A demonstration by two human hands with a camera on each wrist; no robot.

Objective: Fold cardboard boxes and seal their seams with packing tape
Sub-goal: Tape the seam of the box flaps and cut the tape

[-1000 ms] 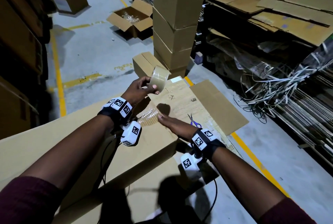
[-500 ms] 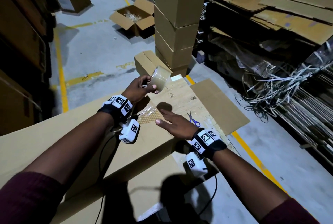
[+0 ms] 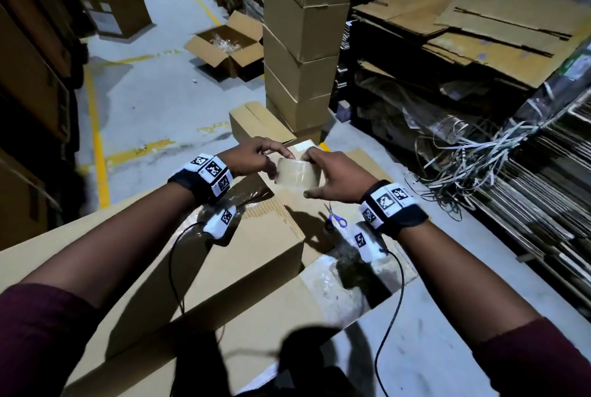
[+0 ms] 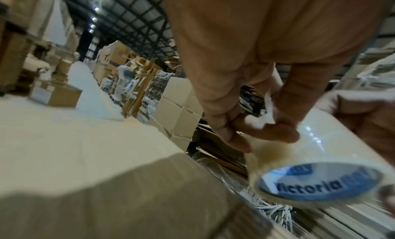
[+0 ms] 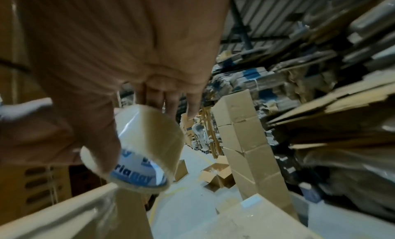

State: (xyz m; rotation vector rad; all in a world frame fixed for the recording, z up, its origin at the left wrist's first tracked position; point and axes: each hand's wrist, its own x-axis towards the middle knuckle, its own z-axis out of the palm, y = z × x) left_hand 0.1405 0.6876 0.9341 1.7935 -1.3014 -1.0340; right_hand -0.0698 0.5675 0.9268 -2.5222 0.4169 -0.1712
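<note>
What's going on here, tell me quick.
A person is taping up cardboard boxes in a warehouse. Both hands hold the tape roll above the big box: the right hand grips it while the left hand picks at its top edge. Scissors lie on the cardboard nearby.

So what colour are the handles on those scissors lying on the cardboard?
The scissors have blue handles, seen best in the head view, just below the right hand.
</note>
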